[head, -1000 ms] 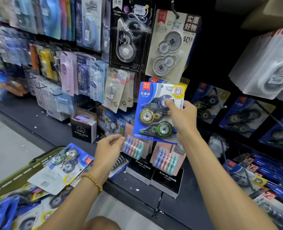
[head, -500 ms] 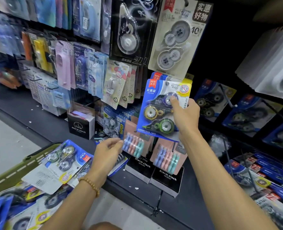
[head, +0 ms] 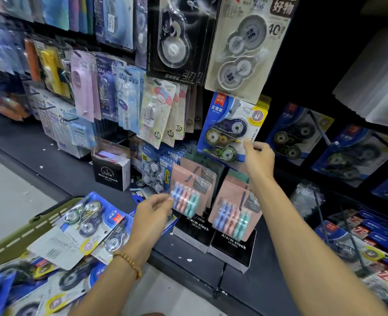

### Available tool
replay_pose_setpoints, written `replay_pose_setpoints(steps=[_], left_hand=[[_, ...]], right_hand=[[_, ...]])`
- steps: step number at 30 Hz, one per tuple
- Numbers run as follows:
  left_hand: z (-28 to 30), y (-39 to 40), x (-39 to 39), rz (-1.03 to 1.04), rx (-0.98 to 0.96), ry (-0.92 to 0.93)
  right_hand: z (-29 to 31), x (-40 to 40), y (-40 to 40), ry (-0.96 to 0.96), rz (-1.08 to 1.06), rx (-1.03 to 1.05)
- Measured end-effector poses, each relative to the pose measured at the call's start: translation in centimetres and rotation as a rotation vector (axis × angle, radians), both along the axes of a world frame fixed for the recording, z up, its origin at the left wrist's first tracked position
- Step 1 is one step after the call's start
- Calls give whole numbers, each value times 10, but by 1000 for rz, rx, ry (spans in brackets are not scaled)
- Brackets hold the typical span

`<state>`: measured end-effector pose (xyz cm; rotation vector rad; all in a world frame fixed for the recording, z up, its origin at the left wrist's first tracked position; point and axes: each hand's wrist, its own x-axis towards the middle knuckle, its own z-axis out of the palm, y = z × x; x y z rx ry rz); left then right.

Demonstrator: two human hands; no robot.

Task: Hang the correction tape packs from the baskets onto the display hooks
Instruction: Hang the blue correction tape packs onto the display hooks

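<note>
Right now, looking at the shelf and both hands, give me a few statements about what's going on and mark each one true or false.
1. The blue correction tape pack hangs on the display below a beige pack marked 40. True.
2. The right hand holds the blue pack clear of the display. False: the pack is at the display, and the fingers are only at its lower right edge.
3. The left hand wears a beaded bracelet. True.
4. The green basket holds only alarm clock boxes. False: it holds correction tape packs.
5. Black alarm clock boxes sit on the shelf below the blue pack. True.
</note>
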<state>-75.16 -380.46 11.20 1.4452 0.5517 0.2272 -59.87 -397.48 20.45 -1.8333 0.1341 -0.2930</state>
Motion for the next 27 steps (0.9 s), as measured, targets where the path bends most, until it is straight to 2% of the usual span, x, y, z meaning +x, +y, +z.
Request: replay_pose_setpoints(steps=[4, 10, 20, 24, 27], left_hand=[[0, -8, -13, -3, 7, -6], [-6, 0, -60, 54, 7, -19], [-48, 99, -204, 417, -20, 43], [-83, 148, -263, 565, 46, 147], [-110, 179, -287, 556, 152, 224]], right_hand=[[-21, -39, -15, 14, -7, 73], [-36, -101, 10, 72, 224, 53], [-57, -176, 147, 215, 615, -42], [-108, -222, 215, 340, 749, -83], [-159, -247, 258, 458, 885, -158]])
